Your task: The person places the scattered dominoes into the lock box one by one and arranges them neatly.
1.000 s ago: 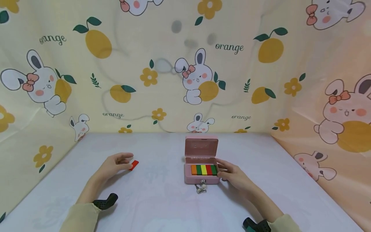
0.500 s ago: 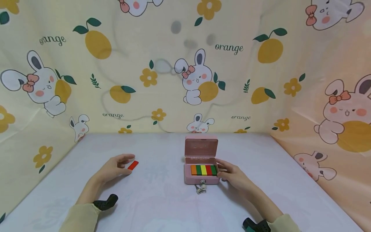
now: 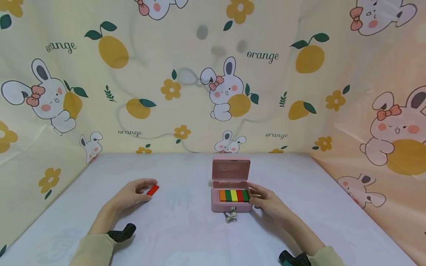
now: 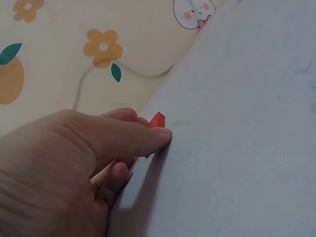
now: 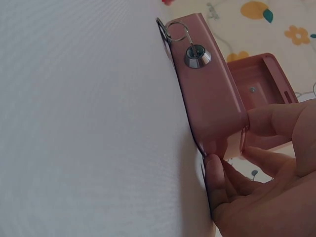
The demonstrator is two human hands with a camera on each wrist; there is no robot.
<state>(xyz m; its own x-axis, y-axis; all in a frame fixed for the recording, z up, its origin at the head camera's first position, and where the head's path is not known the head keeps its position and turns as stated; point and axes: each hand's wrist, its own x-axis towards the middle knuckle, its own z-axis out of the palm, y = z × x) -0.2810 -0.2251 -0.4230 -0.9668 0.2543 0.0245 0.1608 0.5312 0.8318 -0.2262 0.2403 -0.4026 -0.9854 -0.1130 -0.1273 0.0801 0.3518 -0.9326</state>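
My left hand (image 3: 131, 192) is at the left of the table, its thumb and a finger at opposite ends of a small red block (image 3: 152, 190), pinching it. In the left wrist view, the thumb partly hides the red block (image 4: 158, 120). My right hand (image 3: 271, 201) holds the right end of a pink metal cash box (image 3: 219, 207); in the right wrist view its fingers are bent around the corner of the box (image 5: 212, 98). The lid (image 3: 231, 170) stands raised. Inside lies a row of several coloured blocks (image 3: 234, 195): orange, green, yellow, red and green.
Keys (image 3: 229, 217) on a ring hang from the lock (image 3: 233, 209) at the box's front. The white table (image 3: 186, 236) runs back to a cream curtain (image 3: 186, 48) printed with rabbits and oranges. A dark wrist camera (image 3: 122, 233) sits on the left wrist.
The left thumb has shifted down to the near end of the red block, and a finger has come down to its far end. The right hand and the box have stayed put.
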